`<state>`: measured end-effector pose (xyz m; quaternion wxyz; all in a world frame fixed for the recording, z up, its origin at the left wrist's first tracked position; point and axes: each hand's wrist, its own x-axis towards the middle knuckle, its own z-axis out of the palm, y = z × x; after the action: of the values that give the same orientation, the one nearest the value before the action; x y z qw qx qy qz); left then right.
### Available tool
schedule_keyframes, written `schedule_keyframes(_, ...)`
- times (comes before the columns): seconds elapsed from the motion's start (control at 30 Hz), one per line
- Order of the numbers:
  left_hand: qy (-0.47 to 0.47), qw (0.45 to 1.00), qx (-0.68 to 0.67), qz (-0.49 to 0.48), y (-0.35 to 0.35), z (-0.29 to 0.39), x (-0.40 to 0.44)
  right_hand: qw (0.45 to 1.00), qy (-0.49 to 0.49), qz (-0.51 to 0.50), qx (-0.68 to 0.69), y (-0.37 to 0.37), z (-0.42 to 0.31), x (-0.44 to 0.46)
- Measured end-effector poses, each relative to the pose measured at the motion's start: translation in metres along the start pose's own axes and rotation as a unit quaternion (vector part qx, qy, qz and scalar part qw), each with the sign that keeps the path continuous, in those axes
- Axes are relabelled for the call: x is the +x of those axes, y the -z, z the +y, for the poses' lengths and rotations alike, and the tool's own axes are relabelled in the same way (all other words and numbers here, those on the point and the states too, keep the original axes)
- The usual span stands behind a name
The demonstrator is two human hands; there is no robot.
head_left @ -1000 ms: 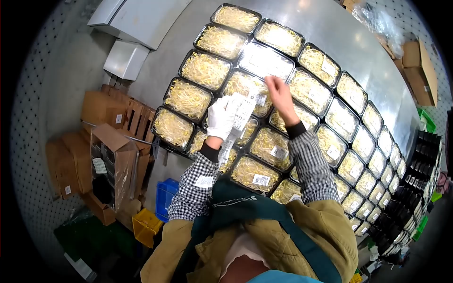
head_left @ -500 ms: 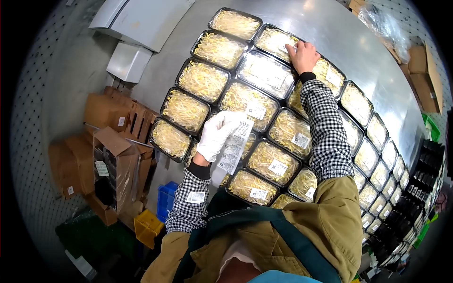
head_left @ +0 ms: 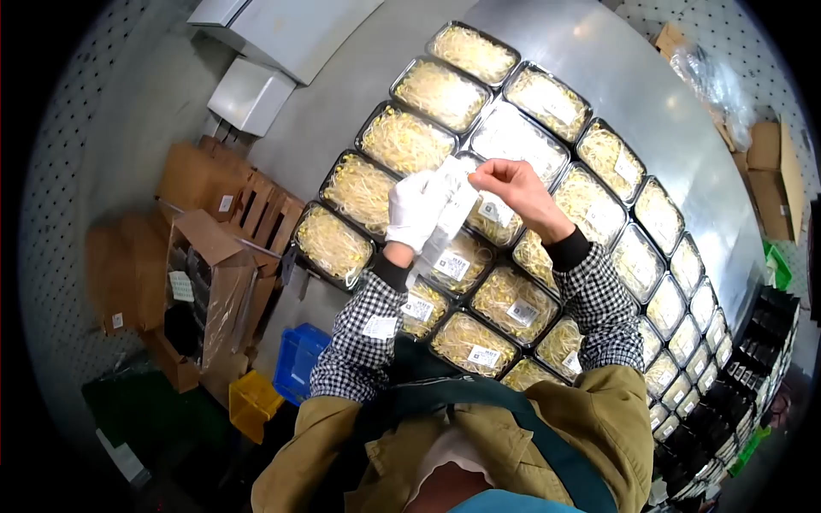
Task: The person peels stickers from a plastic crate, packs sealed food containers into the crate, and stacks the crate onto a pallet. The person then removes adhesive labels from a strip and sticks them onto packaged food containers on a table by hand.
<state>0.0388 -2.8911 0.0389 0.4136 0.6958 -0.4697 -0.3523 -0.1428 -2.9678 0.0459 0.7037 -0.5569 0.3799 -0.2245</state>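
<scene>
My left hand (head_left: 416, 208), in a white glove, is closed on a strip of printed labels (head_left: 452, 205) above the trays. Beside it my bare right hand (head_left: 517, 190) has thumb and forefinger pinched at the strip's upper edge; whether a label is between the fingertips is too small to tell. Under both hands, black trays of bean sprouts covered with clear film stand in rows. Several bear white labels, such as the tray (head_left: 516, 303) below my right hand. No label shows on the tray (head_left: 333, 244) at the left end.
The trays stand on a metal table (head_left: 599, 51). Cardboard boxes (head_left: 205, 244), a blue bin (head_left: 299, 363) and a yellow bin (head_left: 254, 405) are at the left. Stacked black trays (head_left: 757, 342) stand at the far right, below another cardboard box (head_left: 774, 171).
My right hand went out to a tray in the back row, then came back to the label strip. The strip has been raised with my left hand. The view has shifted slightly.
</scene>
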Motion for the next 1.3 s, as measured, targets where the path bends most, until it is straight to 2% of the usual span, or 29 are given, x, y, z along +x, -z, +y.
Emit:
schedule_keyframes(0.03, -0.005, 0.999, 0.008, -0.048, 0.007, -0.001, 0.000, 1.000, 0.021, 0.015, -0.016, 0.006, -0.004, 0.010)
schedule_keyframes(0.07, 0.013, 0.993, -0.068, -0.093, 0.014, -0.008, -0.001, 0.994, 0.052, 0.091, -0.034, 0.014, -0.005, 0.026)
schedule_keyframes(0.1, 0.032, 0.980, -0.142, -0.137, 0.021, -0.016, -0.002, 0.969, 0.082, 0.182, -0.148, 0.037, 0.003, 0.056)
schedule_keyframes(0.13, 0.089, 0.963, -0.175, -0.185, 0.033, -0.012, -0.007, 0.934, 0.136, 0.263, -0.199, 0.059, 0.012, 0.091)
schedule_keyframes(0.17, 0.121, 0.951, -0.197, -0.204, 0.043, -0.004, -0.013, 0.897, 0.150, 0.302, -0.284, 0.084, 0.017, 0.126)
schedule_keyframes(0.2, 0.079, 0.952, -0.221, -0.198, 0.057, -0.019, -0.022, 0.829, 0.124, 0.368, -0.402, 0.103, 0.012, 0.179)
schedule_keyframes(0.23, 0.108, 0.940, -0.253, -0.201, 0.067, -0.014, -0.027, 0.811, 0.095, 0.400, -0.415, 0.101, 0.011, 0.198)
schedule_keyframes(0.3, 0.125, 0.924, -0.335, -0.134, 0.077, 0.002, -0.033, 0.748, 0.050, 0.435, -0.499, 0.096, 0.021, 0.229)
schedule_keyframes(0.37, 0.134, 0.917, -0.356, -0.117, 0.086, -0.008, -0.033, 0.610, 0.090, 0.475, -0.628, 0.086, 0.044, 0.238)
schedule_keyframes(0.4, 0.138, 0.913, -0.366, -0.111, 0.093, -0.013, -0.033, 0.600, 0.074, 0.485, -0.632, 0.085, 0.050, 0.243)
schedule_keyframes(0.5, 0.105, 0.933, -0.318, -0.131, 0.105, -0.034, -0.031, 0.602, 0.069, 0.476, -0.637, 0.083, 0.042, 0.232)
schedule_keyframes(0.53, 0.129, 0.940, -0.294, -0.110, 0.103, -0.028, -0.029, 0.592, 0.087, 0.468, -0.650, 0.084, 0.040, 0.226)
schedule_keyframes(0.57, 0.117, 0.955, -0.250, -0.107, 0.103, -0.029, -0.025, 0.572, 0.152, 0.468, -0.656, 0.075, 0.031, 0.215)
schedule_keyframes(0.6, 0.107, 0.967, -0.205, -0.103, 0.102, -0.036, -0.020, 0.629, 0.139, 0.424, -0.636, 0.062, 0.028, 0.201)
schedule_keyframes(0.63, 0.097, 0.977, -0.161, -0.096, 0.097, -0.046, -0.016, 0.832, 0.050, 0.284, -0.474, 0.045, 0.020, 0.185)
schedule_keyframes(0.67, 0.017, 0.996, -0.090, -0.018, 0.088, -0.059, -0.011, 0.969, -0.073, 0.117, -0.204, -0.001, -0.017, 0.135)
schedule_keyframes(0.7, 0.005, 0.999, -0.034, -0.009, 0.086, -0.051, -0.006, 0.992, 0.106, -0.009, -0.063, -0.026, -0.001, 0.103)
schedule_keyframes(0.77, -0.016, 0.997, 0.078, 0.010, 0.087, -0.034, 0.001, 0.987, 0.010, -0.129, -0.090, -0.073, -0.011, 0.054)
schedule_keyframes(0.8, 0.034, 0.998, 0.044, -0.023, 0.086, -0.035, 0.004, 0.991, -0.013, -0.116, -0.067, -0.079, -0.011, 0.043)
schedule_keyframes(0.87, 0.024, 0.992, -0.091, -0.082, 0.078, -0.047, 0.004, 0.992, -0.056, -0.090, -0.073, -0.073, -0.016, 0.039)
schedule_keyframes(0.9, 0.018, 0.981, -0.157, -0.111, 0.074, -0.050, 0.003, 0.985, 0.048, -0.043, -0.163, -0.063, -0.005, 0.052)
schedule_keyframes(0.93, 0.096, 0.954, -0.250, -0.134, 0.074, -0.044, -0.001, 0.986, 0.039, 0.009, -0.159, -0.057, -0.011, 0.063)
schedule_keyframes(0.97, 0.109, 0.950, -0.246, -0.157, 0.077, -0.038, -0.004, 0.982, 0.021, 0.088, -0.164, -0.045, -0.006, 0.083)
schedule_keyframes(1.03, 0.137, 0.940, -0.239, -0.203, 0.087, -0.032, -0.009, 0.922, 0.021, 0.264, -0.281, -0.016, 0.010, 0.132)
schedule_keyframes(1.07, -0.017, 0.974, -0.134, -0.183, 0.086, -0.050, -0.009, 0.873, 0.080, 0.354, -0.326, -0.006, 0.030, 0.159)
schedule_keyframes(1.1, 0.003, 0.966, -0.205, -0.158, 0.084, -0.052, -0.016, 0.832, 0.050, 0.389, -0.392, -0.006, 0.033, 0.172)
schedule_keyframes(1.17, 0.118, 0.940, -0.258, -0.191, 0.101, -0.042, -0.023, 0.755, 0.046, 0.395, -0.521, -0.010, 0.047, 0.186)
schedule_keyframes(1.2, 0.169, 0.932, -0.255, -0.192, 0.110, -0.041, -0.025, 0.695, 0.061, 0.385, -0.605, -0.013, 0.053, 0.189)
schedule_keyframes(1.3, 0.093, 0.919, -0.367, -0.106, 0.111, -0.032, -0.030, 0.646, 0.084, 0.365, -0.665, -0.015, 0.054, 0.187)
